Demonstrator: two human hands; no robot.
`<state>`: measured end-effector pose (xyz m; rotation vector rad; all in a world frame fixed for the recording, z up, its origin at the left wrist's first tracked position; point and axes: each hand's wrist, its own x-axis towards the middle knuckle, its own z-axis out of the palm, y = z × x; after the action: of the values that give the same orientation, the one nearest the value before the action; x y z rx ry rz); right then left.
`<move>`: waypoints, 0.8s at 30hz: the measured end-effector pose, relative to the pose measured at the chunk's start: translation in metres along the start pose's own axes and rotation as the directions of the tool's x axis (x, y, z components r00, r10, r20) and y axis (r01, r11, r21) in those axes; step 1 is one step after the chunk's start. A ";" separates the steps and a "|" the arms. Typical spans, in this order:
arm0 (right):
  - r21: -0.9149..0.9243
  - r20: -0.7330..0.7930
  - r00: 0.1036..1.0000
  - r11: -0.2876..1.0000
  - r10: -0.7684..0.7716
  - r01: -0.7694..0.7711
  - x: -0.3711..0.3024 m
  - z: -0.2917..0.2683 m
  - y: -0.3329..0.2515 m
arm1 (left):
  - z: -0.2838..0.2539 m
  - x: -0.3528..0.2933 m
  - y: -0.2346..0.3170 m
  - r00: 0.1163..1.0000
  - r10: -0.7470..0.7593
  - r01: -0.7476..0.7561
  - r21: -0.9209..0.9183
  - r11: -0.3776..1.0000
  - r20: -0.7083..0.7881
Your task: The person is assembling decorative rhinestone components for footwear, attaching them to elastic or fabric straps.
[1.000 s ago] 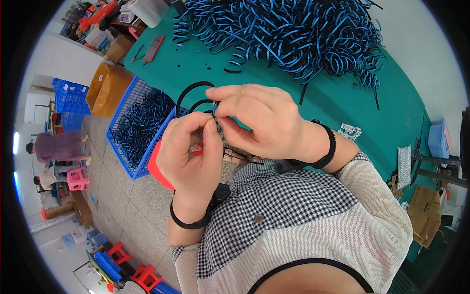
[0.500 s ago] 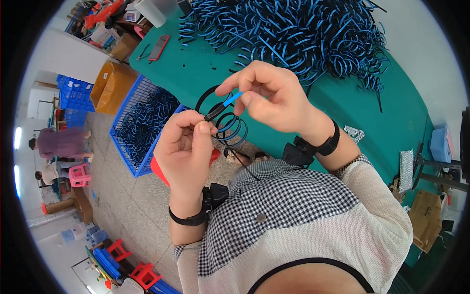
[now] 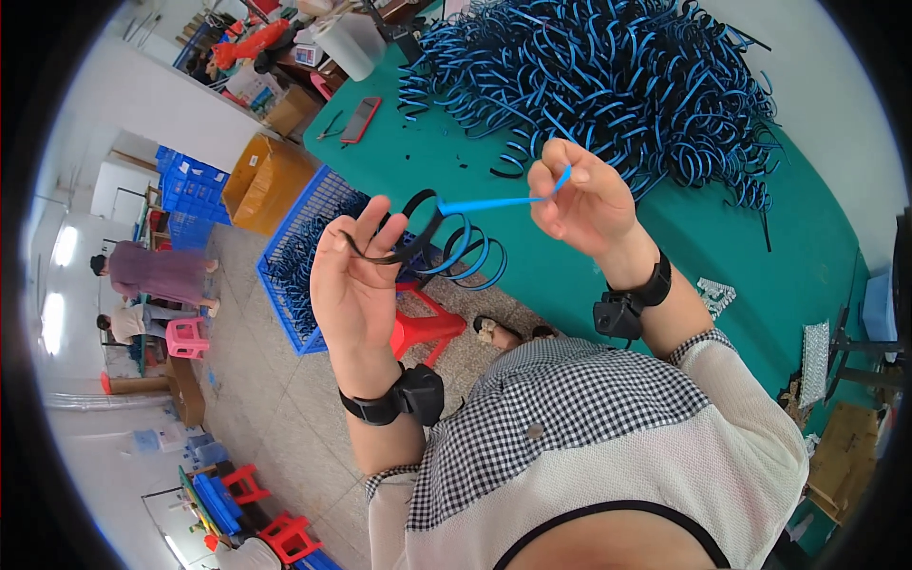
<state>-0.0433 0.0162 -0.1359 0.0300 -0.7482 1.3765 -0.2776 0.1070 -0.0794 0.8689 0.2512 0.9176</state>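
My left hand (image 3: 356, 290), raised in front of me on the left, holds one end of a curled black strip (image 3: 415, 249) between its fingers, with the other fingers spread. The strip hangs in loose spiral loops with blue on them. A narrow blue film (image 3: 489, 203) runs taut from the coil to my right hand (image 3: 591, 204), which pinches its far end. Part of the film sticks up past those fingertips. Beyond my hands, a big heap of black and blue spiral strips (image 3: 608, 95) lies on the green table (image 3: 427, 166).
A blue plastic basket (image 3: 285, 228) with more strips stands left of the table, near a red stool (image 3: 427, 328). A red-edged phone (image 3: 361, 120) lies at the table's far left, before a white roll (image 3: 350, 46). Two people are at the far left.
My hands have moved apart, the right one rightward. The blue film, short between them before, is now stretched long from the coil. My view has shifted, showing more of the stool.
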 end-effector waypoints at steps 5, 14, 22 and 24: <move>0.174 -0.075 0.997 0.985 -0.005 0.018 -0.003 -0.011 -0.005 | -0.012 -0.002 0.011 0.986 -0.001 0.048 -0.277 0.960 0.168; -0.141 -0.356 0.930 0.978 0.096 -0.155 -0.015 -0.074 0.035 | 0.005 0.011 0.018 0.993 0.033 0.036 -0.544 0.838 0.116; -0.728 -0.271 0.858 0.491 0.436 -0.479 -0.055 -0.043 0.097 | 0.014 0.026 0.024 0.967 0.218 -0.251 -0.349 0.903 -0.130; -0.872 -0.176 0.895 0.357 0.410 -0.335 -0.063 -0.039 0.102 | 0.022 0.026 0.019 0.964 0.240 -0.266 -0.402 0.876 -0.116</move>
<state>-0.1163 0.0024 -0.2382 -1.0218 -1.5618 1.2312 -0.2613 0.1208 -0.0471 0.4820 -0.0110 1.1922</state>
